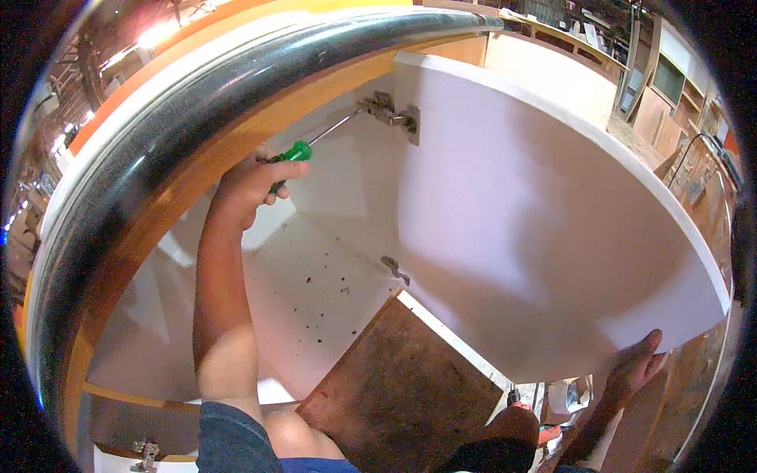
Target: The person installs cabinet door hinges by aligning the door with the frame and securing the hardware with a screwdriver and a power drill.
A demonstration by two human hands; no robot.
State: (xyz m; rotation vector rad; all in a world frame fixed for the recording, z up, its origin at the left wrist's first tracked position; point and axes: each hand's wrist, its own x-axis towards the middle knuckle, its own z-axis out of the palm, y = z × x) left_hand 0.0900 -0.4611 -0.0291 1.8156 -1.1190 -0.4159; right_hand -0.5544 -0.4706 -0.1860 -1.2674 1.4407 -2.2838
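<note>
My left hand (251,181) is closed around the green handle of a screwdriver (296,151). The shaft runs up to a metal cabinet hinge (386,109), and its tip appears to meet the hinge's cabinet side. This hinge joins a white cabinet door (505,205), standing open, to the cabinet's inner wall. At the door's lower right corner, my right hand (635,366) grips the edge, fingers partly hidden behind the panel. A second hinge (396,270) sits lower down, beside the door's inner edge.
Dark crumbs lie on the white cabinet floor (315,292). A brown panel with a white edge (394,378) stands below the door. Along the cabinet's top runs a black rounded edge (181,110). Another hinge (146,453) shows at lower left, and a red-and-black tool (544,432) lies behind the door.
</note>
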